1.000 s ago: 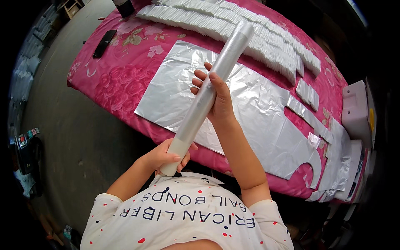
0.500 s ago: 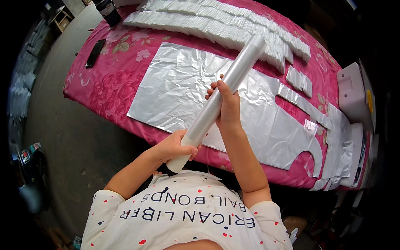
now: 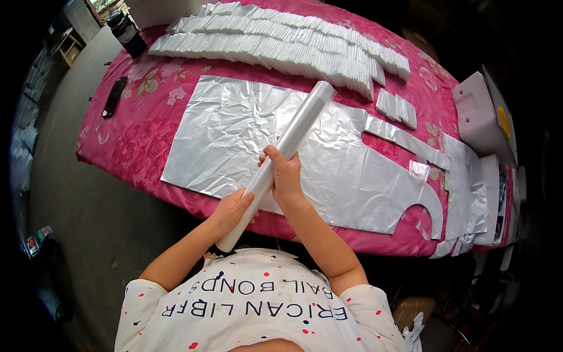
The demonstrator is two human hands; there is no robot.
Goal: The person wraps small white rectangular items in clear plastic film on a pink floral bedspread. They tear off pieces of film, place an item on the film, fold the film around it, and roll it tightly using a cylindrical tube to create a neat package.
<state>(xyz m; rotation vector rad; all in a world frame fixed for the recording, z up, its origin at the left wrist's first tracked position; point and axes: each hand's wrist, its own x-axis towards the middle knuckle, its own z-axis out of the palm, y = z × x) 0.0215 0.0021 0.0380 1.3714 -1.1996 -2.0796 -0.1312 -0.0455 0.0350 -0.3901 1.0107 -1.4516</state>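
A long roll of pale, glossy plastic is held slantwise over the table, its far end to the right and its near end close to my shirt. My left hand is closed round its lower part. Higher up, my right hand grips it near the middle, thumb on top. Beneath lies a flat stack of silvery-white plastic bags, with handle-shaped cutouts at its right end. Whether the roll is film or rolled bags cannot be made out.
Long rows of folded white packets line the table's far side, with a small bundle nearby. A phone and dark bottle are at left. A white box stands right. Pink flowered cloth covers the table.
The roll has come down and a little left, nearer to me. My left hand now sits farther up from its near end. The whole view has also shifted slightly.
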